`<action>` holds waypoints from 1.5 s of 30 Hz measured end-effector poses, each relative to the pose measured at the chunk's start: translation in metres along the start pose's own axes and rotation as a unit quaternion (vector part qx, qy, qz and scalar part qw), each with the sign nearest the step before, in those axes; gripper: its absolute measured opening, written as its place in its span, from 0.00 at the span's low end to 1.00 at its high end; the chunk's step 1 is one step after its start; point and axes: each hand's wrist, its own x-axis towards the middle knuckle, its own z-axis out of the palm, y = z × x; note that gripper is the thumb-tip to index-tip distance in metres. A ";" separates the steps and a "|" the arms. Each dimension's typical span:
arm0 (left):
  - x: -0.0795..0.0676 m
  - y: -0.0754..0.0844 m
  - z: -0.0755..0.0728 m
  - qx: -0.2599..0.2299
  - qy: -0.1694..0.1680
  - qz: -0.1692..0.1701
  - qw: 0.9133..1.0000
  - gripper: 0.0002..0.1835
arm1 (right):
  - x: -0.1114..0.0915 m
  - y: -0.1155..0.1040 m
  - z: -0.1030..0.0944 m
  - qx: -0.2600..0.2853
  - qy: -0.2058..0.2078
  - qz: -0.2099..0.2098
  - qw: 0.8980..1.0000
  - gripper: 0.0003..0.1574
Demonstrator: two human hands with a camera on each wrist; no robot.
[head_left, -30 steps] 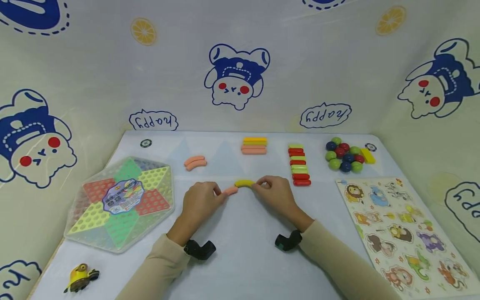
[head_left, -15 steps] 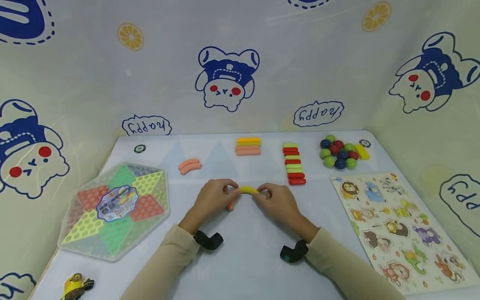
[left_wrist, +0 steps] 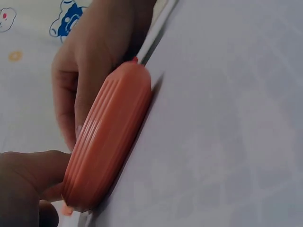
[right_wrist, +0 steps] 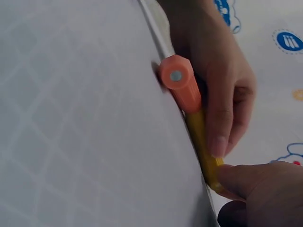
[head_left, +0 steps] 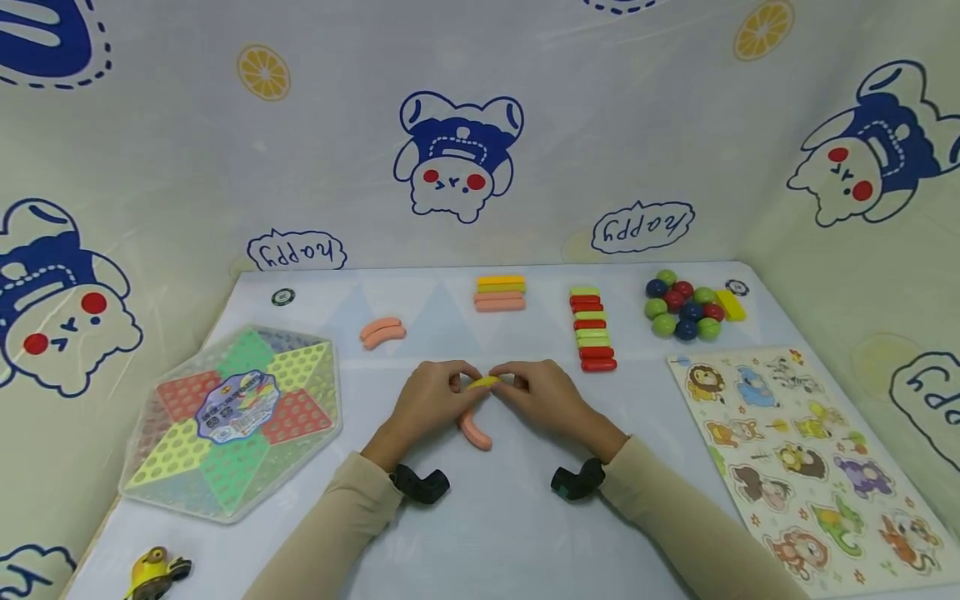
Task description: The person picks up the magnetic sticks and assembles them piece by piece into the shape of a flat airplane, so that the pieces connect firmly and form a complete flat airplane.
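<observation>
Between my two hands a yellow curved magnetic stick [head_left: 483,381] lies on the table, mostly covered by fingers. My left hand [head_left: 429,400] pinches its left part. At its right end, my right hand [head_left: 542,398] holds it between thumb and fingertips. A salmon-pink curved magnetic stick [head_left: 476,433] bends down toward me from beneath the left fingertips. In the right wrist view, that pink stick [right_wrist: 187,92] meets the far end of the yellow stick [right_wrist: 200,137] and shows a round metal dot in its end face. The left wrist view has the pink stick [left_wrist: 111,137] up close.
Two pink curved sticks [head_left: 384,333] lie behind the left hand. Yellow and pink straight sticks [head_left: 500,294] sit at the back, red and green ones [head_left: 593,329] to the right. Coloured balls [head_left: 686,307], an animal board [head_left: 813,467], a hexagonal box [head_left: 232,421] and a yellow toy figure [head_left: 156,573] surround the area.
My left hand has shifted from the pink stick to the yellow one. The pink stick has swung round toward me, and my right hand has come closer to the left.
</observation>
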 end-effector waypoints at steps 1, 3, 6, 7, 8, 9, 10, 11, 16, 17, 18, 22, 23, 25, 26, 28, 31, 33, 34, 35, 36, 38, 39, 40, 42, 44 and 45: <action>0.000 -0.002 0.001 0.003 0.012 -0.002 1.000 0.11 | 0.000 0.001 0.001 0.003 0.008 0.003 1.000 0.14; -0.001 -0.005 0.002 0.008 0.034 -0.002 0.999 0.11 | 0.000 0.002 0.001 0.009 0.024 0.006 1.000 0.12; -0.001 -0.009 0.004 0.018 0.052 0.008 0.998 0.13 | -0.002 0.004 0.003 0.008 0.036 0.006 0.999 0.10; -0.001 -0.009 0.005 0.021 0.056 0.014 0.998 0.14 | -0.003 0.004 0.003 0.005 0.036 0.006 0.999 0.09; -0.002 -0.009 0.006 0.025 0.058 0.020 0.998 0.14 | -0.003 0.004 0.003 0.000 0.036 0.005 0.999 0.09; -0.002 -0.009 0.006 0.026 0.058 0.026 0.998 0.14 | -0.004 0.004 0.003 -0.005 0.036 0.004 0.999 0.09; -0.002 -0.010 0.007 0.027 0.058 0.035 0.997 0.15 | -0.004 0.004 0.004 -0.010 0.034 0.004 0.999 0.09; -0.001 -0.010 0.007 0.028 0.056 0.044 0.997 0.15 | -0.005 0.004 0.004 -0.014 0.033 0.002 0.999 0.09; 0.000 -0.013 0.009 0.027 0.052 0.073 0.996 0.14 | -0.006 0.005 0.003 -0.012 0.036 -0.007 0.999 0.11; 0.000 -0.013 0.009 0.027 0.053 0.075 0.995 0.14 | -0.006 0.005 0.003 -0.008 0.036 -0.007 0.999 0.11; 0.001 -0.013 0.009 0.028 0.053 0.074 0.995 0.13 | -0.007 0.006 0.002 -0.002 0.035 -0.007 0.999 0.11; 0.002 -0.013 0.012 0.040 0.044 0.066 0.996 0.13 | -0.019 0.008 -0.006 0.007 0.027 0.015 0.999 0.13; 0.002 -0.013 0.012 0.042 0.041 0.064 0.996 0.13 | -0.023 0.009 -0.009 0.007 0.028 0.022 0.999 0.14; 0.002 -0.012 0.013 0.048 0.036 0.057 0.997 0.12 | -0.032 0.013 -0.017 -0.004 0.042 0.038 0.998 0.15; 0.002 -0.011 0.013 0.050 0.034 0.053 0.997 0.12 | -0.037 0.017 -0.022 -0.008 0.056 0.044 0.997 0.16; 0.002 -0.010 0.013 0.050 0.028 0.047 0.997 0.12 | -0.048 0.026 -0.030 -0.023 0.099 0.059 0.993 0.16; 0.001 -0.008 0.013 0.052 0.020 0.045 0.997 0.12 | -0.065 0.041 -0.041 -0.045 0.189 0.093 0.976 0.15; 0.000 -0.006 0.012 0.051 0.016 0.046 0.998 0.12 | -0.073 0.050 -0.046 -0.052 0.244 0.119 0.961 0.15; 0.000 -0.006 0.011 0.051 0.017 0.047 0.997 0.12 | -0.076 0.053 -0.048 -0.053 0.264 0.132 0.954 0.16; -0.001 -0.006 0.010 0.049 0.019 0.049 0.997 0.12 | -0.077 0.056 -0.049 -0.051 0.280 0.138 0.949 0.17; -0.001 -0.006 0.010 0.049 0.021 0.050 0.997 0.12 | -0.078 0.058 -0.050 -0.050 0.290 0.146 0.945 0.18; -0.002 -0.007 0.009 0.046 0.025 0.052 0.997 0.11 | -0.078 0.062 -0.052 -0.049 0.296 0.160 0.941 0.21; -0.003 -0.008 0.009 0.043 0.026 0.055 0.997 0.11 | -0.077 0.064 -0.053 -0.050 0.295 0.167 0.940 0.22; -0.003 -0.008 0.008 0.041 0.028 0.058 0.997 0.11 | -0.077 0.065 -0.053 -0.053 0.291 0.173 0.939 0.22; -0.004 -0.010 0.009 0.040 0.032 0.063 0.997 0.10 | -0.076 0.067 -0.054 -0.068 0.280 0.184 0.940 0.23; -0.006 -0.012 0.009 0.039 0.036 0.065 0.996 0.10 | -0.075 0.067 -0.055 -0.090 0.260 0.189 0.943 0.24; -0.007 -0.012 0.009 0.039 0.039 0.066 0.996 0.10 | -0.075 0.067 -0.055 -0.101 0.250 0.188 0.944 0.25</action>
